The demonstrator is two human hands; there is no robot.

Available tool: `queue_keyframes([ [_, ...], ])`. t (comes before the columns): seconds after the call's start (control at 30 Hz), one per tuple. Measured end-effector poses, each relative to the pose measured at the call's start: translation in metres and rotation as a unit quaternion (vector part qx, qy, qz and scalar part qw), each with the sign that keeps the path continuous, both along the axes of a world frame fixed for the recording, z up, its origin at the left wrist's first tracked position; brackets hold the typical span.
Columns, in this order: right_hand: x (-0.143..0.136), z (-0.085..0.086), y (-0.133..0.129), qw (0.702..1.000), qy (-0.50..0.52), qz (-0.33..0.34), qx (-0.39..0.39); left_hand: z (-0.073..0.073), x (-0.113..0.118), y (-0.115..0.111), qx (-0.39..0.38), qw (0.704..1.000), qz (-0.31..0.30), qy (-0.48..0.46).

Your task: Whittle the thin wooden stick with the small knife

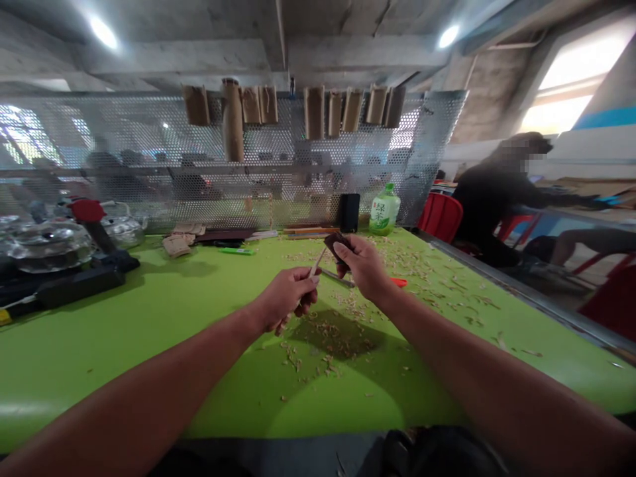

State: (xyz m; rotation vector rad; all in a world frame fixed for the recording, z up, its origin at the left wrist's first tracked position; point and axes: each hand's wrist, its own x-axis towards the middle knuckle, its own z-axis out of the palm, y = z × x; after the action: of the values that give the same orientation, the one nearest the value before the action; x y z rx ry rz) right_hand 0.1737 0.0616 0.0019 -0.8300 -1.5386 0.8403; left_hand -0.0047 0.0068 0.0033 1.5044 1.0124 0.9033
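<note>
My left hand [293, 295] is closed on a thin, pale wooden stick [318, 263], which slants up toward the right. Its tip meets or nearly meets a dark brown piece [336, 242] gripped in my right hand [365, 265]. That piece looks flat and perhaps folded, like sandpaper, but its kind is not clear. Beneath my right hand, a slim grey tool [338, 277] lies on the green tabletop [209, 384]. An orange-red handle [399, 282] shows beside my right wrist. Curled wood shavings [332, 334] are scattered below both hands.
A green-labelled bottle [384, 211] and a black box-shaped object [350, 212] stand at the back. Wood pieces [179, 242] and a bright green tool [236, 251] lie left. A red-and-black power tool [94, 228] stands far left. Another person [501, 192] sits at right.
</note>
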Motion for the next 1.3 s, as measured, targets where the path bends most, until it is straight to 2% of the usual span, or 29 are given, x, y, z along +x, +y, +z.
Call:
queue_keyframes([
  [0.07,-0.001,-0.002,0.001,1.000,-0.028,-0.004,-0.001,-0.001,0.000,-0.001,0.008,1.000,0.000,0.021],
  [0.23,-0.006,-0.008,-0.003,0.984,-0.141,-0.098,0.046,-0.008,0.001,0.002,0.062,0.994,0.054,0.075],
  [0.37,-0.010,-0.009,-0.005,0.967,-0.228,-0.043,0.103,-0.013,0.001,0.006,0.083,0.988,0.079,0.107],
  [0.4,-0.009,-0.007,-0.004,0.967,-0.230,-0.050,0.103,-0.014,0.000,0.006,0.087,0.987,0.079,0.110],
  [0.5,-0.006,-0.003,-0.001,0.970,-0.191,-0.127,0.083,-0.013,0.000,0.004,0.089,0.987,0.066,0.117],
  [0.53,-0.005,-0.003,-0.001,0.970,-0.187,-0.133,0.086,-0.013,0.001,0.003,0.091,0.986,0.066,0.125],
  [0.63,-0.005,-0.003,0.000,0.962,-0.232,-0.084,0.120,-0.012,0.002,0.001,0.113,0.976,0.085,0.168],
  [0.77,-0.008,-0.006,0.000,0.956,-0.231,-0.145,0.106,-0.012,0.003,0.002,0.131,0.971,0.090,0.179],
  [0.8,-0.009,-0.007,0.000,0.958,-0.228,-0.141,0.106,-0.012,0.003,0.003,0.131,0.971,0.088,0.180],
  [0.9,-0.010,-0.008,-0.001,0.961,-0.246,-0.041,0.118,-0.013,0.001,0.005,0.144,0.965,0.096,0.195],
  [0.93,-0.010,-0.008,-0.001,0.963,-0.246,-0.029,0.105,-0.013,0.001,0.006,0.151,0.964,0.100,0.195],
  [1.07,-0.008,-0.006,-0.002,0.977,-0.185,-0.097,0.042,-0.013,0.001,0.006,0.158,0.964,0.095,0.190],
  [1.2,-0.009,-0.007,-0.006,0.972,-0.229,-0.027,0.044,-0.012,0.000,0.005,0.194,0.947,0.108,0.233],
  [1.3,-0.011,-0.008,-0.005,0.975,-0.210,-0.071,0.026,-0.013,-0.001,0.006,0.190,0.948,0.105,0.233],
])
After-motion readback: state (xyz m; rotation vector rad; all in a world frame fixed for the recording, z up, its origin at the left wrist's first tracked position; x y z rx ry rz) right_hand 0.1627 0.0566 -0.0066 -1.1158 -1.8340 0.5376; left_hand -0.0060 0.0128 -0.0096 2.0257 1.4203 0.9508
